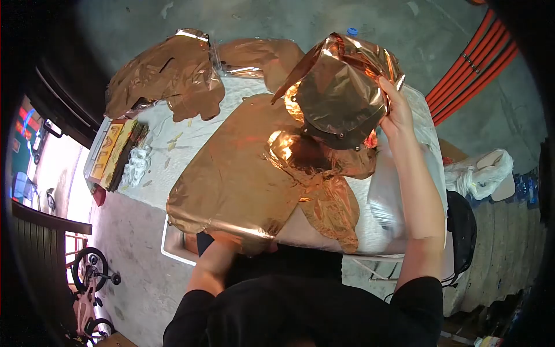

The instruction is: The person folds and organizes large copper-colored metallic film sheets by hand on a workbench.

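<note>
A large copper-coloured foil balloon [225, 168], flat and creased, lies across the near half of the white-covered table [156, 185]. Its far right part [341, 95] is lifted and folded over, with small tabs along the rim. My right hand [396, 107] is closed on the edge of that raised part, thumb on top. At the table's near edge, my left hand [226, 240] is blurred and partly covered by the foil; its fingers are hidden, so I cannot see whether it grips. Crumpled foil [332, 208] hangs towards my lap.
More flat copper foil [165, 75] lies at the table's far left. Yellow packs [113, 150] sit beside a bundle of white string or plastic [137, 166]. Clear plastic [390, 196] is on the right. Orange pipes [474, 63] run beyond the table; a bicycle [89, 289] stands at left.
</note>
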Motion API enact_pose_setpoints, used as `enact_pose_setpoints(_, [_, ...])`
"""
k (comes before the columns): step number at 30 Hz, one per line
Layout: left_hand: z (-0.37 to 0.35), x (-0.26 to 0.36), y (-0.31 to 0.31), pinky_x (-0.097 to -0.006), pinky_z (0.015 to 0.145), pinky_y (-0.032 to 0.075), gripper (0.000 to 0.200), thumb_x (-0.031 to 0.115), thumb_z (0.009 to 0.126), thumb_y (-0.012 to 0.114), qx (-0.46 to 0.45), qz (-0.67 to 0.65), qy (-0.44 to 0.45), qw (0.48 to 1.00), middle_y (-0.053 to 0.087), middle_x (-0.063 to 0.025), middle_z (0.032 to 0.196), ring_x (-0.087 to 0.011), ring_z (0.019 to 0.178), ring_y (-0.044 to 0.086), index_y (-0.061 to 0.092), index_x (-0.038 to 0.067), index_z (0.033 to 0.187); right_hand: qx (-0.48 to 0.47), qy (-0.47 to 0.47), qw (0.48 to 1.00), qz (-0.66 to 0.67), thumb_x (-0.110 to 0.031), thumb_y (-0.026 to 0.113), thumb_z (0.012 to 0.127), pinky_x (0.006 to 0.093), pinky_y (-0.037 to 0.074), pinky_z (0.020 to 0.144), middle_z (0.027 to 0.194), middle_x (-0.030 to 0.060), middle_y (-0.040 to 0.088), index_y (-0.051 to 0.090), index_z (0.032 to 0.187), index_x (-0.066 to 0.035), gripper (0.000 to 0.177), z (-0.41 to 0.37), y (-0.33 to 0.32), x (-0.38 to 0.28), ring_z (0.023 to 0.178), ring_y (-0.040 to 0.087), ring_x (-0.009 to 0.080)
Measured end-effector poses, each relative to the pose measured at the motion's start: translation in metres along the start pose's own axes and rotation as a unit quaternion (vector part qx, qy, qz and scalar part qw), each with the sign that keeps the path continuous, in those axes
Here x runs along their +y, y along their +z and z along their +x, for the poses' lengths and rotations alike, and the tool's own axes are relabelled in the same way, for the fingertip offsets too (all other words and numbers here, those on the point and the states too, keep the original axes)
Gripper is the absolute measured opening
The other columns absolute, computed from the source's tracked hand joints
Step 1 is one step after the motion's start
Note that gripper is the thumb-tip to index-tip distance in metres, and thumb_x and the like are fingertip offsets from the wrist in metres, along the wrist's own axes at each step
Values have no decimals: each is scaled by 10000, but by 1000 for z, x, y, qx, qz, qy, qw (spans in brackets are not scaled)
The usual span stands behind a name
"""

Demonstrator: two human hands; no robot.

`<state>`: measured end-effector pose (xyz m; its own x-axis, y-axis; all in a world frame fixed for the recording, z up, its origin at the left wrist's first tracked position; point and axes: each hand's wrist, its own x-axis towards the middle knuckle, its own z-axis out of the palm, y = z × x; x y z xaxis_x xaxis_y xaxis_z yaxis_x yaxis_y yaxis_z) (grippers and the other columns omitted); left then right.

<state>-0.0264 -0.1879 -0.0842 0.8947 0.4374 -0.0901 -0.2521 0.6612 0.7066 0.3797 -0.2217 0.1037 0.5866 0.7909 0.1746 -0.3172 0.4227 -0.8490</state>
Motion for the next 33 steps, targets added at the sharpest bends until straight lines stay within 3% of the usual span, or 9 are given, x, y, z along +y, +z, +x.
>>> enact_pose_setpoints(6, [-13, 21, 22, -376, 990, 387, 462, 342, 939, 400, -87, -61, -95, 990, 435, -97, 1327, -257, 1170, 443, 396, 93, 1327, -57, -6, 996, -65, -108, 578, 861, 311, 495, 823, 1086, 95, 600, 518, 1162, -1, 325, 3, -12, 2, 952, 595, 167])
enact_pose_setpoints(7, [-30, 25, 21, -359, 995, 375, 464, 338, 929, 442, -147, 369, -170, 902, 459, -120, 1312, -245, 1185, 451, 425, 61, 1300, -58, -4, 996, -64, -108, 578, 861, 311, 495, 823, 1086, 95, 600, 518, 1162, -1, 325, 0, -12, 1, 952, 595, 167])
enact_pose_setpoints(8, [-50, 35, 22, -341, 999, 364, 469, 334, 919, 484, -179, 724, -214, 631, 483, -143, 1297, -232, 1200, 459, 454, 29, 1274, -89, -5, 995, -47, -107, 574, 863, 311, 489, 830, 1098, 93, 594, 512, 1172, -2, 332, -5, -8, -3, 970, 586, 166])
enact_pose_setpoints(10, [-63, 83, 55, -333, 903, 442, 350, 232, 894, 544, -170, 621, -274, 714, 600, -140, 1145, -208, 1072, 566, 557, -12, 1145, -124, -3, 992, -29, -105, 570, 864, 311, 484, 836, 1110, 91, 588, 505, 1182, -3, 340, -13, -3, -6, 988, 577, 166])
enact_pose_setpoints(14, [-62, 171, 126, -251, 655, 488, 189, 155, 870, 591, -61, 526, -127, 839, 652, -64, 758, -140, 735, 631, 648, 13, 981, -201, 28, 979, -28, -111, 546, 876, 328, 477, 878, 1150, 85, 564, 471, 1225, -15, 370, -10, -11, -4, 1017, 571, 177])
enact_pose_setpoints(18, [-18, 179, 168, -249, 742, 462, 283, 116, 807, 639, 112, 602, 201, 765, 608, -57, 911, -130, 879, 581, 592, 21, 1070, -202, 104, 974, 21, -82, 525, 863, 355, 479, 910, 1160, 99, 559, 432, 1274, -7, 428, -16, -2, 2, 1056, 562, 196])
enact_pose_setpoints(20, [18, 177, 176, -268, 820, 442, 470, 126, 793, 633, 58, 599, 349, 718, 547, -66, 1128, -133, 995, 542, 490, 22, 1229, -220, 93, 971, 15, -75, 522, 855, 358, 477, 921, 1172, 104, 552, 424, 1278, -1, 441, -17, 1, 9, 1061, 558, 201])
enact_pose_setpoints(25, [73, 168, 183, -259, 858, 444, 470, 46, 817, 611, 61, 574, 339, 743, 536, -52, 1140, -124, 1016, 525, 461, 43, 1262, -181, 70, 980, -46, -142, 597, 833, 226, 506, 582, 909, 55, 621, 545, 1083, 3, 294, -25, 12, 15, 703, 603, 103])
enact_pose_setpoints(33, [104, 178, 169, -216, 761, 473, 299, 81, 848, 592, 26, 431, 263, 863, 592, -31, 945, -67, 844, 555, 561, 9, 1136, -159, 104, 981, -35, -147, 596, 830, 246, 501, 671, 936, 68, 619, 543, 1087, 13, 308, -37, 40, 11, 776, 603, 116])
